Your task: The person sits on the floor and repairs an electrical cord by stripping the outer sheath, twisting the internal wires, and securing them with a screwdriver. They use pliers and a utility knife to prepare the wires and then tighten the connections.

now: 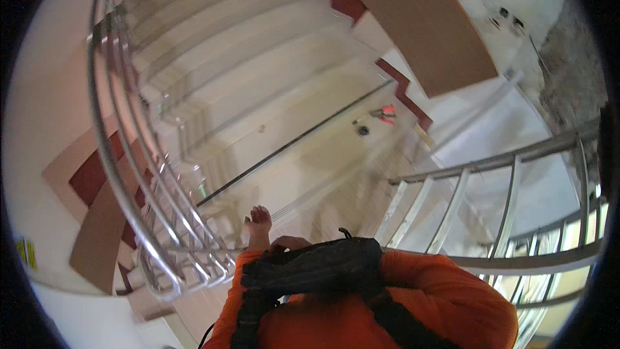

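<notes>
The person's left hand [259,217] reaches out palm-side unclear, its fingers loosely bent with the thumb held apart; the right hand [289,243] shows just behind those fingers, at the upper edge of a black fabric chest bag [313,265], its own fingers partly hidden, so their spread cannot be told; left of the left fingers curves a shiny silver tubular metal railing [120,184], near them; beyond the fingertips, a thin straight black strip [284,149] crosses the pale staircase [258,68]; well to their right lies a red-handled hand tool [387,113].
</notes>
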`<action>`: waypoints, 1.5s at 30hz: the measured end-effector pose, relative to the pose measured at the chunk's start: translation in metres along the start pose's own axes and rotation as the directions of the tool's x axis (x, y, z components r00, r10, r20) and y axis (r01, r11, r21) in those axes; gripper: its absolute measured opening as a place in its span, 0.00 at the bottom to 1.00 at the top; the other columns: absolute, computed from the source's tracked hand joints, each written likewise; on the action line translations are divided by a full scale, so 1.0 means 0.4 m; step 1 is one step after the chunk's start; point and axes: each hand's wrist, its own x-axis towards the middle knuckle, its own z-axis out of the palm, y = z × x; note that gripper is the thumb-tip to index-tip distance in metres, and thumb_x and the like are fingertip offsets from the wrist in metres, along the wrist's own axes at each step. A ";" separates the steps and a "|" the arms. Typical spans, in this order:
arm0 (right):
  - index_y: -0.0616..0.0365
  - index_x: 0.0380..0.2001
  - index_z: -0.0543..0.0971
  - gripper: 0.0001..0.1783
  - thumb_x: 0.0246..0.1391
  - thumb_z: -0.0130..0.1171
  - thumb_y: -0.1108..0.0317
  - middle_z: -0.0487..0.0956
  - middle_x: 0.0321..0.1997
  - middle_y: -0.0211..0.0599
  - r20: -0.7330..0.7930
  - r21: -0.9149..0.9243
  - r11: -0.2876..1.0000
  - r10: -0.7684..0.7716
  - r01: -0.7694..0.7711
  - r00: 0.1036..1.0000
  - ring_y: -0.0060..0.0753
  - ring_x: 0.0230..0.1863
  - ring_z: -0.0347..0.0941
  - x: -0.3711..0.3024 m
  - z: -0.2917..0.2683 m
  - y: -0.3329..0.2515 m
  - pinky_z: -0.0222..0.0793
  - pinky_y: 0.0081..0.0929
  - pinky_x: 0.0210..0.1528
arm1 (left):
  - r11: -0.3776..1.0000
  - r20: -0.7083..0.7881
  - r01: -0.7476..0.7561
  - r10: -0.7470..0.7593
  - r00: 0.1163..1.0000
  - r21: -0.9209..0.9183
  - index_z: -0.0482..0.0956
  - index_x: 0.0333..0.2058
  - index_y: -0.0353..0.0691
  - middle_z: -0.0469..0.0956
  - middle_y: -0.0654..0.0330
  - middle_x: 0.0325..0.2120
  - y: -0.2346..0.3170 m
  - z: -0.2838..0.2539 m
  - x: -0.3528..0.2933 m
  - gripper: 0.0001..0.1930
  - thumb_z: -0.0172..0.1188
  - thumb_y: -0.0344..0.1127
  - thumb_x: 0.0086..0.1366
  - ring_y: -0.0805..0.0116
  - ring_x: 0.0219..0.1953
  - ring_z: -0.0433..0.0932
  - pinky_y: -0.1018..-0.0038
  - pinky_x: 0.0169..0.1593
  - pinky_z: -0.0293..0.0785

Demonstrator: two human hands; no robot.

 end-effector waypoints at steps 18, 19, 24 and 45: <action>0.57 0.43 0.82 0.13 0.58 0.60 0.63 0.83 0.38 0.41 -0.764 0.234 0.899 0.406 -0.371 0.501 0.36 0.41 0.80 -0.376 -1.023 0.809 0.76 0.38 0.47 | 0.076 -0.156 0.144 0.200 0.967 0.987 0.75 0.50 0.40 0.81 0.55 0.43 -0.357 0.004 0.371 0.20 0.51 0.52 0.75 0.58 0.42 0.81 0.60 0.44 0.80; 0.56 0.43 0.82 0.13 0.58 0.60 0.63 0.83 0.38 0.44 -0.793 0.207 0.813 0.465 -0.543 0.393 0.42 0.42 0.81 -0.445 -1.121 0.930 0.76 0.42 0.47 | 0.053 -0.220 0.213 0.244 0.945 0.976 0.75 0.51 0.40 0.81 0.55 0.43 -0.409 -0.024 0.369 0.20 0.51 0.52 0.75 0.58 0.42 0.81 0.60 0.45 0.80; 0.54 0.50 0.81 0.17 0.57 0.57 0.65 0.83 0.51 0.51 -0.722 0.643 0.500 0.649 -0.580 -0.241 0.59 0.55 0.78 -0.732 -1.577 1.530 0.75 0.48 0.56 | -0.115 -0.373 0.441 0.369 0.851 0.890 0.76 0.52 0.39 0.81 0.55 0.44 -0.677 -0.079 0.394 0.21 0.51 0.52 0.76 0.58 0.44 0.80 0.61 0.47 0.79; 0.61 0.40 0.80 0.16 0.61 0.67 0.58 0.81 0.26 0.38 -0.545 0.825 0.530 0.838 0.198 0.031 0.30 0.26 0.79 -0.492 -1.776 1.792 0.75 0.33 0.25 | -0.505 -0.355 0.478 0.324 0.877 0.719 0.77 0.56 0.37 0.81 0.52 0.50 -0.852 0.020 0.531 0.24 0.49 0.51 0.79 0.59 0.53 0.78 0.61 0.57 0.74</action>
